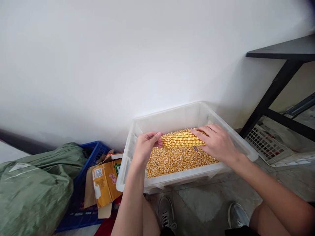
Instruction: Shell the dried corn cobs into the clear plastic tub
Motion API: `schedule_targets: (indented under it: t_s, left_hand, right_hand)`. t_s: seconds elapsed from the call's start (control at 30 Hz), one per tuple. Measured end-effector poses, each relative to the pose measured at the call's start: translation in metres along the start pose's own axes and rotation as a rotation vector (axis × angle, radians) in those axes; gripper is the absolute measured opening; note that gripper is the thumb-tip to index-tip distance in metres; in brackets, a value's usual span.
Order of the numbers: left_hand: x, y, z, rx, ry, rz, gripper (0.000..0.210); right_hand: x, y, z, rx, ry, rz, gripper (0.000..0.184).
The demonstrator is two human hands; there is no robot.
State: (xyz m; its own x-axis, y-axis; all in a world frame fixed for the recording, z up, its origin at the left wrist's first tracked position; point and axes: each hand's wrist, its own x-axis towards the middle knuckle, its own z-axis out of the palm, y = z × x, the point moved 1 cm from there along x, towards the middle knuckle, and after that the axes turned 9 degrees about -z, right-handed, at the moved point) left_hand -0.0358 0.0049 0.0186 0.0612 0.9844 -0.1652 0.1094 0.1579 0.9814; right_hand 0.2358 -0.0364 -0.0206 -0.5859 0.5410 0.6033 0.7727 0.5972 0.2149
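Note:
An ear of corn (180, 139), thick with yellow kernels, lies level between my two hands. My left hand (147, 143) pinches its left end between thumb and fingers. Around the right end, my right hand (214, 140) is closed, its fingers over the top and hiding that tip. Below the ear, loose corn kernels (177, 164) cover the bottom of a translucent white plastic bin (167, 114). A small dark scrap lies on the kernels beside my right hand.
Left of the bin stand a blue crate (80, 216), a flattened orange carton (105, 183) and a green sack (41, 186). At right are a black table frame (273, 85) and a white basket (268, 144). A wall rises behind; my shoes (165, 209) are below.

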Motion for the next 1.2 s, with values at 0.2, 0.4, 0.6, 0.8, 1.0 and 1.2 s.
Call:
schedule_targets:
  t_s: [0.2,0.4,0.6,0.8,1.0,1.2]
  left_hand:
    - [0.0,0.002,-0.007,0.451,-0.009,0.021,0.025]
    - [-0.002,0.007,-0.001,0.756,-0.121,0.017,0.022]
    - [-0.006,0.008,0.003,0.818,-0.228,0.165,0.03]
    - [0.0,-0.002,0.002,0.516,-0.191,0.106,0.026]
    - [-0.001,-0.008,0.008,0.465,-0.275,0.157,0.019]
    - [-0.007,-0.01,0.017,0.545,-0.189,0.199,0.016]
  right_hand:
    - [0.003,-0.003,-0.002,-0.059,-0.006,-0.068,0.049]
    - [0.005,-0.006,-0.005,-0.105,0.051,-0.145,0.045]
    - [0.004,-0.007,-0.004,-0.102,0.014,-0.2,0.048]
    - [0.004,-0.007,-0.004,-0.073,0.058,-0.184,0.049]
    - [0.004,-0.007,-0.006,-0.072,0.085,-0.196,0.048]
    - [0.004,-0.008,-0.007,-0.055,0.054,-0.193,0.048]
